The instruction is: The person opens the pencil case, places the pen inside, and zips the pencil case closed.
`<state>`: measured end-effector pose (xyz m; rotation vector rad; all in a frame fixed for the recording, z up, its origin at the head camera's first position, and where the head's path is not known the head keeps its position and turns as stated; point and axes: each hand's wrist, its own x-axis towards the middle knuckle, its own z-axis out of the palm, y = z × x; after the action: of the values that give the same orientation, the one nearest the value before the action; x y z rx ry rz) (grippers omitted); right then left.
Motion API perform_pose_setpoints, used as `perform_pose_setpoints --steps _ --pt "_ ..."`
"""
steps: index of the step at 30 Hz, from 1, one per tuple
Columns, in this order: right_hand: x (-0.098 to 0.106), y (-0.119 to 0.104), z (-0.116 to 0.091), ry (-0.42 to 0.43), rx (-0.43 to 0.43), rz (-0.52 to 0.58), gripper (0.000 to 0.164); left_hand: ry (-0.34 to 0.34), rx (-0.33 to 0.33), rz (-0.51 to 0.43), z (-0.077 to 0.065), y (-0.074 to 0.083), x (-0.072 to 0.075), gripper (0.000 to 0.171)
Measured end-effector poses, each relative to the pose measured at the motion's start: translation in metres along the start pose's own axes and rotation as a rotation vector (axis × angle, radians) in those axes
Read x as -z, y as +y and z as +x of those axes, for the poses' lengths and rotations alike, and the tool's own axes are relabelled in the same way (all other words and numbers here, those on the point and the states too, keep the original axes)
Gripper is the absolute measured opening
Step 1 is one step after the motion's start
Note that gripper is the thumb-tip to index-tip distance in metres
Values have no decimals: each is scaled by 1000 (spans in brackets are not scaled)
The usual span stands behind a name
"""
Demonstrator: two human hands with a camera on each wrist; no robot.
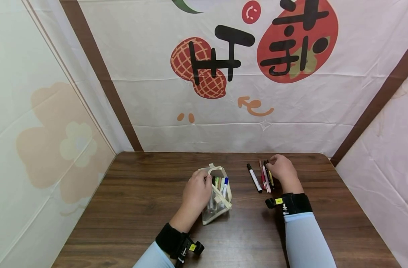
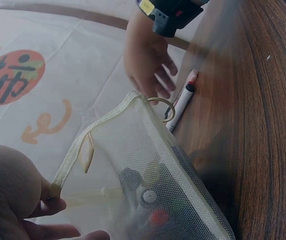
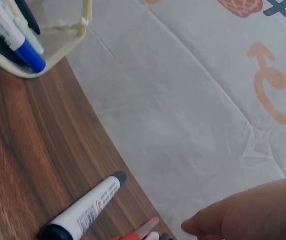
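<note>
My left hand [image 1: 196,190] pinches the cream trim at the open mouth of a mesh pencil case [image 2: 148,145]. The case stands on the table with several pens inside, among them a blue-capped marker [image 3: 25,50]. To the right, my right hand [image 1: 283,170] is over the far end of a small group of loose pens, its fingers loosely spread in the left wrist view. That group includes a red pen [image 1: 262,176], a pale pink pen [image 1: 266,179] and a yellow-and-black pen [image 1: 271,179]. A white marker with black ends [image 1: 255,179] lies just left of them.
The brown wooden table [image 1: 130,208] meets a printed white cloth [image 1: 150,108] along its back edge. More cloth hangs at the left and right sides. Each wrist carries a black strap with a small camera.
</note>
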<state>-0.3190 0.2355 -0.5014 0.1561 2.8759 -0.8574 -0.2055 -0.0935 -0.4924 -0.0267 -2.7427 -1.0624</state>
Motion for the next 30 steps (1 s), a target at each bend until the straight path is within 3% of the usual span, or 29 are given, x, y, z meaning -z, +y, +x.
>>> perform_pose_setpoints --steps 5,15,30 --pt "0 7 1 -28 -41 -50 54 0 0 -4 0 0 -1 25" --pt "-3 14 6 -57 -13 -36 49 6 -12 -7 0 0 0 26" --pt "-8 8 8 -74 13 -18 55 -13 -1 -6 0 -1 -1 27"
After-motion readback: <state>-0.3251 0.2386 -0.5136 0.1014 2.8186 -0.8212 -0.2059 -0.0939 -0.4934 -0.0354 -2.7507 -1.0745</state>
